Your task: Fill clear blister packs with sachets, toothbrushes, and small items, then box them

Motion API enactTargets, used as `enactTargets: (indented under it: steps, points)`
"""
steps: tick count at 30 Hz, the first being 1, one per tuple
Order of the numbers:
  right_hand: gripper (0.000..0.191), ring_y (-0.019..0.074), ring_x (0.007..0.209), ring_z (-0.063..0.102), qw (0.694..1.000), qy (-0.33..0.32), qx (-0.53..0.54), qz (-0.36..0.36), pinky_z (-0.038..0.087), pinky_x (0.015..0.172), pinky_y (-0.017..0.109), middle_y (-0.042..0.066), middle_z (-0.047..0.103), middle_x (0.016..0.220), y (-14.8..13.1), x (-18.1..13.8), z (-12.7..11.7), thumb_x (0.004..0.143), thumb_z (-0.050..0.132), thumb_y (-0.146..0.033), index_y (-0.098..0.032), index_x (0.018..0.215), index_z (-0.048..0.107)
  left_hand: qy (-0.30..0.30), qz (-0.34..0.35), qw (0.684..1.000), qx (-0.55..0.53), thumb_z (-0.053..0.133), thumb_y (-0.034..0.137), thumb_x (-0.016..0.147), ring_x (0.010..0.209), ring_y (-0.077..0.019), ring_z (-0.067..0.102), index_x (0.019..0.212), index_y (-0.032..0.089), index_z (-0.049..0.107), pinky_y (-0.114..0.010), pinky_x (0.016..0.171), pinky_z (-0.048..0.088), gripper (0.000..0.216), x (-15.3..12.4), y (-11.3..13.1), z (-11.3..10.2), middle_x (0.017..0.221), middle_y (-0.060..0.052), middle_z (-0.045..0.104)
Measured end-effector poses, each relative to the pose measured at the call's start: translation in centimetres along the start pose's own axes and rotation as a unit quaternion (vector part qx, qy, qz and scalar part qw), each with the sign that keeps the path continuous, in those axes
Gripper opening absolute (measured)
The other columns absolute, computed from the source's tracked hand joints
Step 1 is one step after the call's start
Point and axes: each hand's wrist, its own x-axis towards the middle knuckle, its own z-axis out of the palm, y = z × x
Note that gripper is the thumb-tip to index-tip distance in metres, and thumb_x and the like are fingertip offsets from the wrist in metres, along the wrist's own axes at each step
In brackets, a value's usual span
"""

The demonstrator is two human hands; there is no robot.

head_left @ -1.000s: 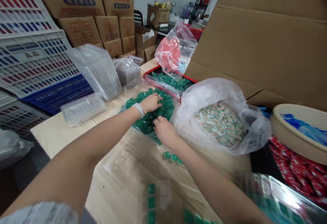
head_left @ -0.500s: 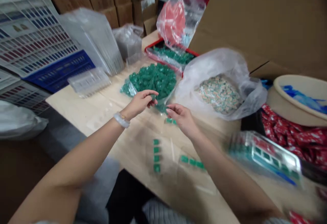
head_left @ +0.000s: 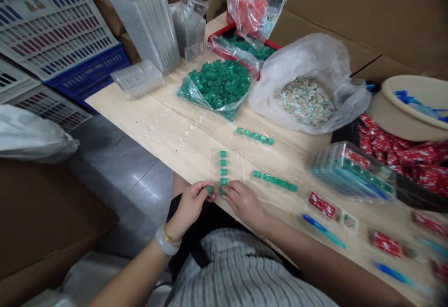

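Note:
My left hand (head_left: 191, 204) is closed at the table's near edge, pinching a small green block (head_left: 209, 190) between thumb and fingers. Beside it, my right hand (head_left: 244, 203) has its fingertips together on another green block (head_left: 223, 192) at the near end of a column of green blocks (head_left: 223, 163). That column lies in a clear plastic tray (head_left: 233, 164). To the right, two more short rows of green blocks (head_left: 275, 181) lie in clear trays. Beyond my hands rests a clear bag heaped with loose green blocks (head_left: 220, 83).
A white plastic bag of small printed pieces (head_left: 310, 99) sits beyond the rows. Stacked clear trays (head_left: 353, 171), red packets (head_left: 322, 204) and a blue pen-like tool (head_left: 324, 231) lie right. A cream basin (head_left: 395, 111) stands behind; blue-and-white crates (head_left: 87, 73) stand left.
Both hands have come back from the bag of green blocks to the near end of the column. The camera view has tilted down, showing more of the near table and striped clothing.

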Motion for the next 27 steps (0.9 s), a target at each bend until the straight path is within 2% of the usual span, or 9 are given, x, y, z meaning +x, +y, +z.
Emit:
enactTargets:
  steps: [4, 6, 10, 15, 18, 21, 23, 24, 27]
  points:
    - [0.017, 0.0199, 0.08, 0.052, 0.999, 0.035, -0.026, -0.019, 0.047, 0.072, 0.036, 0.01, 0.058, 0.084, 0.7, -0.5, 0.8, 0.081, 0.047, -0.019, -0.015, 0.093, 0.059, 0.011, 0.026, 0.999, 0.025, 0.051, 0.024, 0.071, 0.061, -0.0104, 0.053, 0.08, 0.012, 0.06, -0.024, 0.06, 0.043, 0.017, 0.3, -0.6, 0.1, 0.075, -0.003, 0.061]
    - [0.015, 0.0203, 0.08, 0.051, 0.999, 0.033, -0.003, 0.002, 0.048, 0.071, 0.038, 0.009, 0.057, 0.083, 0.8, -0.7, 0.6, 0.08, 0.051, -0.021, -0.016, 0.092, 0.057, 0.016, 0.026, 0.999, 0.017, 0.052, 0.021, 0.069, 0.059, -0.0095, 0.052, 0.082, 0.012, 0.061, -0.023, 0.06, 0.042, 0.018, 0.2, -0.4, 0.1, 0.073, -0.002, 0.061]
    - [0.023, 0.0206, 0.082, 0.051, 0.996, 0.052, 0.054, 0.053, 0.047, 0.072, 0.038, 0.009, 0.056, 0.087, -0.3, -0.4, -1.0, 0.078, 0.053, -0.024, -0.016, 0.1, 0.051, 0.014, 0.01, 0.998, -0.054, 0.057, 0.022, 0.067, 0.051, -0.0075, 0.049, 0.083, 0.012, 0.06, -0.022, 0.054, 0.041, 0.02, -0.2, 0.5, 0.1, 0.061, 0.002, 0.057]
    - [0.019, 0.016, 0.084, 0.052, 0.985, 0.044, 0.167, -0.011, 0.046, 0.074, 0.032, 0.006, 0.054, 0.089, -2.7, 3.8, -2.5, 0.083, 0.043, -0.018, -0.019, 0.1, 0.052, 0.006, 0.02, 0.992, -0.124, 0.056, 0.033, 0.07, 0.047, -0.008, 0.048, 0.077, 0.012, 0.058, -0.021, 0.05, 0.039, 0.022, 0.4, 2.2, 0.1, 0.053, 0.003, 0.054]
    - [0.017, 0.0129, 0.073, 0.053, 0.971, 0.053, 0.234, 0.005, 0.047, 0.065, 0.028, 0.004, 0.051, 0.083, -3.0, 7.2, -2.6, 0.081, 0.046, -0.019, -0.019, 0.097, 0.054, 0.019, 0.069, 0.995, -0.066, 0.05, 0.034, 0.075, 0.047, -0.008, 0.046, 0.071, 0.012, 0.059, -0.021, 0.049, 0.037, 0.025, 1.5, 3.8, -0.6, 0.05, 0.003, 0.051]
    - [0.011, 0.0106, 0.066, 0.052, 0.957, 0.034, 0.286, 0.033, 0.046, 0.058, 0.024, 0.002, 0.05, 0.078, -2.6, 10.4, -2.6, 0.079, 0.05, -0.022, -0.018, 0.088, 0.055, 0.013, 0.117, 0.992, 0.048, 0.041, 0.03, 0.08, 0.05, -0.0093, 0.047, 0.066, 0.012, 0.058, -0.022, 0.052, 0.039, 0.028, 2.6, 5.3, -2.4, 0.053, 0.001, 0.051]
    - [0.007, 0.0101, 0.064, 0.052, 0.96, 0.035, 0.274, 0.042, 0.045, 0.057, 0.023, 0.001, 0.049, 0.075, -2.2, 12.7, -2.4, 0.078, 0.052, -0.022, -0.017, 0.082, 0.055, 0.043, 0.17, 0.973, 0.148, 0.034, 0.026, 0.083, 0.059, -0.0116, 0.051, 0.071, 0.013, 0.059, -0.025, 0.059, 0.042, 0.03, 3.5, 6.1, -4.2, 0.061, -0.001, 0.055]
    - [0.007, 0.0103, 0.064, 0.052, 0.967, 0.043, 0.246, 0.04, 0.044, 0.058, 0.023, 0.001, 0.05, 0.075, -2.0, 14.0, -2.3, 0.078, 0.051, -0.022, -0.017, 0.082, 0.055, 0.084, 0.203, 0.953, 0.208, 0.033, 0.024, 0.084, 0.067, -0.0134, 0.053, 0.079, 0.013, 0.06, -0.027, 0.067, 0.044, 0.03, 4.0, 6.3, -5.2, 0.07, -0.003, 0.058]
    - [0.011, 0.0132, 0.073, 0.052, 0.996, 0.03, 0.082, 0.003, 0.042, 0.066, 0.027, 0.004, 0.053, 0.08, -1.7, 17.7, -1.2, 0.079, 0.049, -0.021, -0.016, 0.085, 0.058, 0.209, 0.282, 0.852, 0.389, 0.037, 0.018, 0.082, 0.092, -0.0196, 0.051, 0.113, 0.013, 0.049, -0.038, 0.085, 0.04, 0.034, 5.6, 6.4, -8.0, 0.096, -0.009, 0.057]
